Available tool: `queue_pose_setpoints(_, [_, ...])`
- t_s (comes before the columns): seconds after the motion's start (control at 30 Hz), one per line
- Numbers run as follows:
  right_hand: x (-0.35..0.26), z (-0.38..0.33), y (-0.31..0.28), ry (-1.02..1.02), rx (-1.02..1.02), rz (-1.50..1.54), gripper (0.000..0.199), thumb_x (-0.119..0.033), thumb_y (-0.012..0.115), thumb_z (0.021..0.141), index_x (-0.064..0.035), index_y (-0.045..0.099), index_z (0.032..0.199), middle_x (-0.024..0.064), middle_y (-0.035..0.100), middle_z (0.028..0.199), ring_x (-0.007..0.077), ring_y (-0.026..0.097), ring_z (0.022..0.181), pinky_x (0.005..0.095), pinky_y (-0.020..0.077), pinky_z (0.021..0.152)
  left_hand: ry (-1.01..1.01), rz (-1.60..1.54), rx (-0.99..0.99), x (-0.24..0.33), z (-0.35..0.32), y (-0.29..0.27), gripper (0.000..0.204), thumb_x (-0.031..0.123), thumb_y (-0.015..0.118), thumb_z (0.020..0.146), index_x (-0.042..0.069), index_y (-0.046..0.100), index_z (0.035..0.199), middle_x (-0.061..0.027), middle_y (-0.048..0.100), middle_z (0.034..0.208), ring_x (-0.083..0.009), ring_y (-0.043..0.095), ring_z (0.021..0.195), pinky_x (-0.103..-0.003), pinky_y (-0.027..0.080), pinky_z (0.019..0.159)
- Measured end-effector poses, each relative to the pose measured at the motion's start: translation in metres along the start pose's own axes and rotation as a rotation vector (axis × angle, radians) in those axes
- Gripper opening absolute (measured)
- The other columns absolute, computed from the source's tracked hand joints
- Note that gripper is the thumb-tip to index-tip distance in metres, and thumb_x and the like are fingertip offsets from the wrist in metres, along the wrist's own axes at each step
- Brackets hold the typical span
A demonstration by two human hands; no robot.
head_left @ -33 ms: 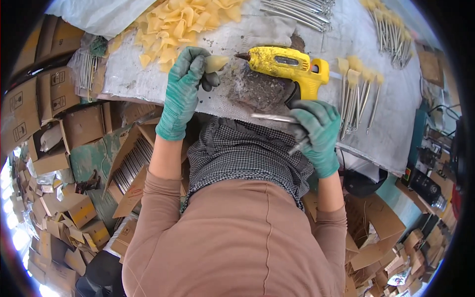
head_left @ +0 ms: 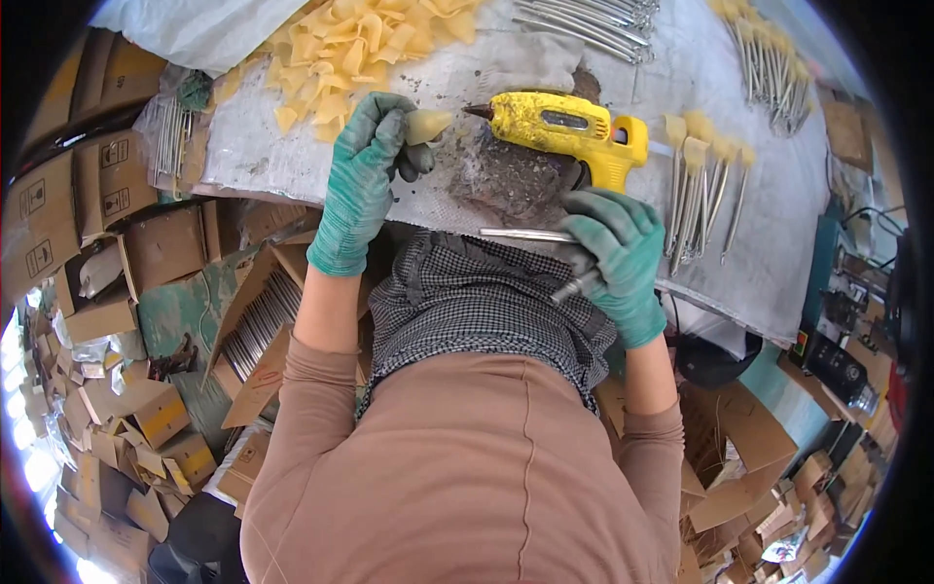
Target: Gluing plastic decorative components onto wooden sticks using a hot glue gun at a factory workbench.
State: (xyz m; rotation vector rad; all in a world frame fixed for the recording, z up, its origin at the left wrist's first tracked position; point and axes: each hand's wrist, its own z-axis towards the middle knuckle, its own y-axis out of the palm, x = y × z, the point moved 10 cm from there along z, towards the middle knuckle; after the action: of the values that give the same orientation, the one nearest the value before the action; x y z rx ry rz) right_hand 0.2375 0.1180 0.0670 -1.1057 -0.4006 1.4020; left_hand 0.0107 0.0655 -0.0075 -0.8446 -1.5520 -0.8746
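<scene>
My left hand (head_left: 373, 146), in a green and grey work glove, pinches a curved, yellowish translucent plastic piece (head_left: 426, 126) in front of a glue gun's brown nozzle. That yellow, smeared glue gun (head_left: 545, 119) lies on a rough grey block (head_left: 511, 180), nozzle pointing left. My right hand (head_left: 618, 248), gloved alike, is closed just below the gun's handle. A slim metal rod (head_left: 525, 235) sticks out leftward from its fingers. Lower down, a second metal end (head_left: 576, 287) shows beneath the same hand; whether it belongs to another rod I cannot tell.
A heap of similar yellowish pieces (head_left: 360, 44) covers the table's far left. Metal rods (head_left: 589, 24) lie at the back. Rods tipped with yellowish pieces (head_left: 696, 185) lie right of the gun, more (head_left: 769, 63) farther back. Cardboard boxes (head_left: 258, 331) stand below the white-covered table (head_left: 759, 234).
My right hand has shifted slightly left and up, carrying the metal rod with it. The left hand and its plastic piece have barely moved.
</scene>
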Motion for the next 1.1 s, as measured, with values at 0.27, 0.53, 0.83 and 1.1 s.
queue_pose_setpoints(0.27, [-0.003, 0.0, 0.018, -0.082, -0.062, 0.071, 0.027, -0.036, 0.065, 0.077, -0.0116, 0.06, 0.088, 0.0061, 0.067, 0.105, 0.0273, 0.065, 0.098, 0.0375, 0.0485, 0.076, -0.017, -0.138, 0.012, 0.001, 0.005, 0.012, 0.024, 0.027, 0.05, 0.098, 0.005, 0.054, 0.107, -0.0015, 0.061, 0.077, -0.0061, 0.053, 0.06, -0.018, 0.042, 0.056])
queue_pose_setpoints(0.53, [-0.005, -0.005, 0.017, -0.061, -0.051, 0.043, 0.026, -0.035, 0.067, 0.076, -0.0127, 0.064, 0.09, 0.0032, 0.066, 0.092, 0.0224, 0.066, 0.089, 0.0346, 0.043, 0.064, -0.046, 0.03, 0.004, 0.005, 0.007, 0.019, 0.025, 0.029, 0.05, 0.099, 0.005, 0.055, 0.105, 0.002, 0.056, 0.074, -0.0041, 0.048, 0.06, -0.018, 0.039, 0.056])
queue_pose_setpoints(0.83, [-0.006, -0.004, 0.015, -0.064, -0.034, -0.009, 0.027, -0.035, 0.068, 0.074, -0.014, 0.066, 0.092, 0.0028, 0.063, 0.083, 0.0223, 0.063, 0.079, 0.0364, 0.043, 0.065, 0.038, 0.049, -0.011, 0.014, 0.014, 0.018, 0.021, 0.024, 0.051, 0.098, 0.006, 0.059, 0.106, 0.0044, 0.052, 0.077, -0.0025, 0.041, 0.061, -0.016, 0.036, 0.056])
queue_pose_setpoints(1.1, [0.012, 0.01, -0.002, 0.221, 0.102, -0.074, 0.023, -0.016, 0.072, 0.072, -0.0089, 0.068, 0.094, 0.0078, 0.057, 0.074, 0.0265, 0.055, 0.063, 0.0364, 0.0421, 0.057, 0.033, 0.047, -0.076, 0.027, 0.004, 0.033, 0.019, 0.019, 0.048, 0.099, 0.004, 0.058, 0.106, 0.0028, 0.054, 0.077, -0.0019, 0.04, 0.06, -0.016, 0.037, 0.054])
